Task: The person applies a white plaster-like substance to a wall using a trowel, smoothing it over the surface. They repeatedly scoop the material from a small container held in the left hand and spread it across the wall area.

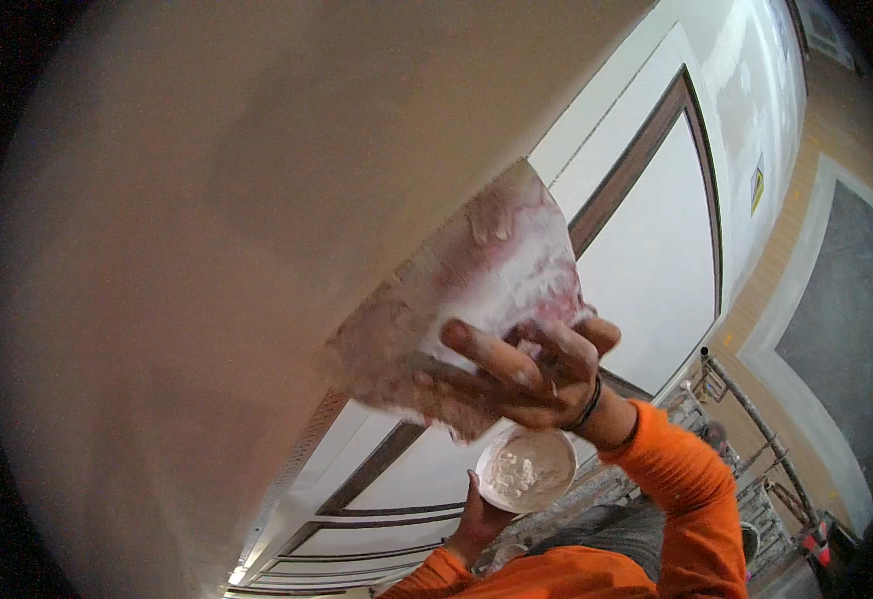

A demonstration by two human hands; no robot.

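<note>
My right hand grips a thin, wide, flat spreader, smeared with white and reddish plaster, its long edge at the broad beige surface that fills the left of the view. Some fingers bend over the spreader's near part. Lower down, my left hand holds a round white bowl with pale, creamy compound in it. Both forearms are in orange sleeves.
White panels with dark brown frames line the wall beyond the surface's edge. A metal scaffold railing is below at the right, above a wooden-toned floor with a dark grey area. A perforated strip runs along the edge.
</note>
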